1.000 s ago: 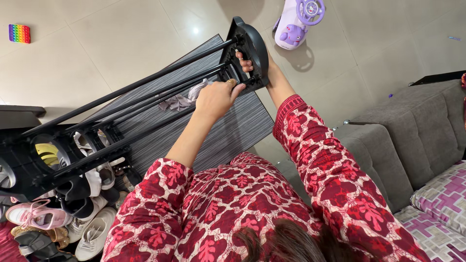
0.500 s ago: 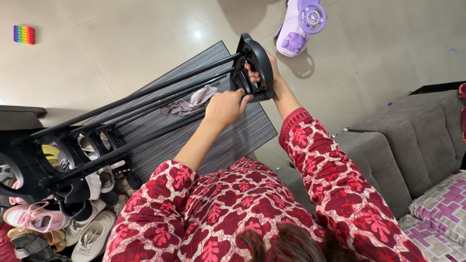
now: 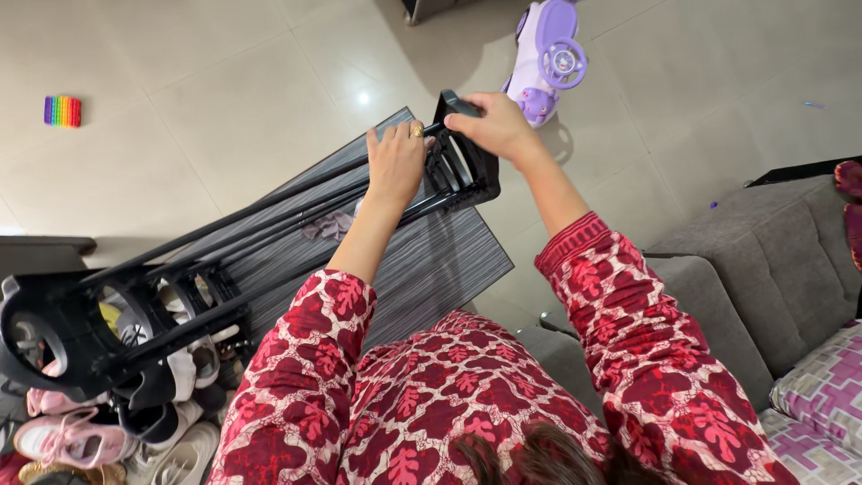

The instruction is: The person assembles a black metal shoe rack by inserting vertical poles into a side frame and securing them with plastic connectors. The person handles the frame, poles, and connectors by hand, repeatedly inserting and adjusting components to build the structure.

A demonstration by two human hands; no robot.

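While her right hand (image 3: 496, 126) clamps the black rack's end frame (image 3: 467, 157), her left hand (image 3: 395, 162) wraps its rods (image 3: 269, 211), which run leftward toward the shoes (image 3: 81, 431)

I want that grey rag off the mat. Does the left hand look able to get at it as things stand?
Probably not directly: the rag lies on the mat under the black rack's rods, and the left hand grips a rod above it. Reaching between or around the rods seems needed.
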